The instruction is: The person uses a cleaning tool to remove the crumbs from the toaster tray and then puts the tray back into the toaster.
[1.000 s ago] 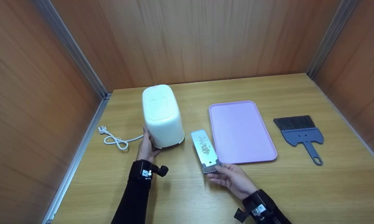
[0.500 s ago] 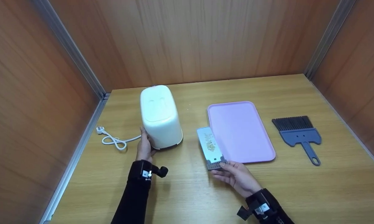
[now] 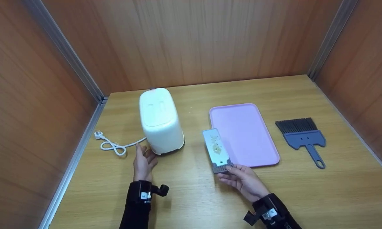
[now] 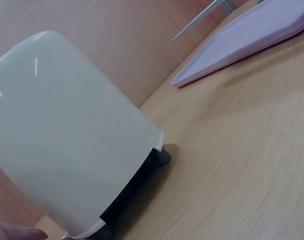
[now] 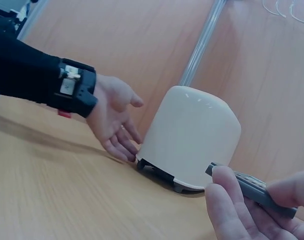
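A white toaster (image 3: 162, 124) with a black base stands on the table, left of centre. Beside its near left corner is my left hand (image 3: 143, 162), fingers loosely extended, the fingertips at the lower edge; whether they touch it I cannot tell. My right hand (image 3: 243, 181) pinches the grey slotted end of a thin, light crumb tray (image 3: 215, 146), thumb on top and fingers beneath. Brownish marks show on its surface; crumbs or print, I cannot tell. The crumb tray is held above the table, overlapping the left edge of the purple tray (image 3: 246, 133) in the head view.
The toaster's white cord (image 3: 114, 146) lies looped on the left, ending in a plug (image 3: 98, 135). A blue-grey brush (image 3: 303, 136) with dark bristles lies to the right of the purple tray. Wooden panels (image 3: 194, 41) enclose the table at the back and both sides.
My left hand has drawn back from the toaster's side toward me, its fingers now lower at the near corner. The right hand has carried the crumb tray right, to the purple tray's edge.
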Motion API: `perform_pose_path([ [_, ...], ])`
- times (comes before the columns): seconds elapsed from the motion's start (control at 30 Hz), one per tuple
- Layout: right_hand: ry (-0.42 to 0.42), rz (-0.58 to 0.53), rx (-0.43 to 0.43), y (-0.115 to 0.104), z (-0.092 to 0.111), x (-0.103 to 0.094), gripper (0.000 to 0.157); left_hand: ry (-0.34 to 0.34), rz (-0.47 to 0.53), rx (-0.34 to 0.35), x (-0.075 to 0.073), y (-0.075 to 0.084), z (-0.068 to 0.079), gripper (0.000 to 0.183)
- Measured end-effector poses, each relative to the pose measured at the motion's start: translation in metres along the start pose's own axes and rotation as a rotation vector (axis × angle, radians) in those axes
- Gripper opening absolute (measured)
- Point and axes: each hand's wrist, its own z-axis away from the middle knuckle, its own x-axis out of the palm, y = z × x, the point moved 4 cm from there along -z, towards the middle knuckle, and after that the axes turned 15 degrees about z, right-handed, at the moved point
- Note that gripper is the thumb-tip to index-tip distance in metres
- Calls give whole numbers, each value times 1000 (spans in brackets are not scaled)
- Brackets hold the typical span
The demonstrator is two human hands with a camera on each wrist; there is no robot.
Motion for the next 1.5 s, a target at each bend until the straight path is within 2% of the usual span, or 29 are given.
perform_pose_path([
  [0.27,36,-8,-19,-3,-1,-4,40,-36,24,20,3,-19,27,80],
  [0.43,61,-20,-29,-6,0,-7,38,-58,-2,-4,19,-41,46,77],
  [0.53,65,-18,-43,-8,-1,-7,36,-74,-29,5,33,-57,57,69],
  [0.6,66,-15,-56,-10,-2,-5,37,-115,-57,11,44,-66,65,61],
  [0.7,83,-21,-73,-12,-2,-2,38,-212,-92,13,62,-80,75,52],
  [0.83,108,-42,-86,-11,-4,5,35,-305,-91,-36,86,-98,85,48],
  [0.97,123,-66,-104,-8,-6,14,28,-344,-89,-98,101,-112,90,47],
  [1.1,147,-78,-107,-6,-8,21,22,-365,-78,-127,110,-120,92,46],
  [1.3,214,-92,-106,-1,-11,28,22,-331,-43,-109,114,-129,90,41],
  [1.5,246,-111,-113,3,-11,37,23,-285,12,-72,113,-129,87,38],
])
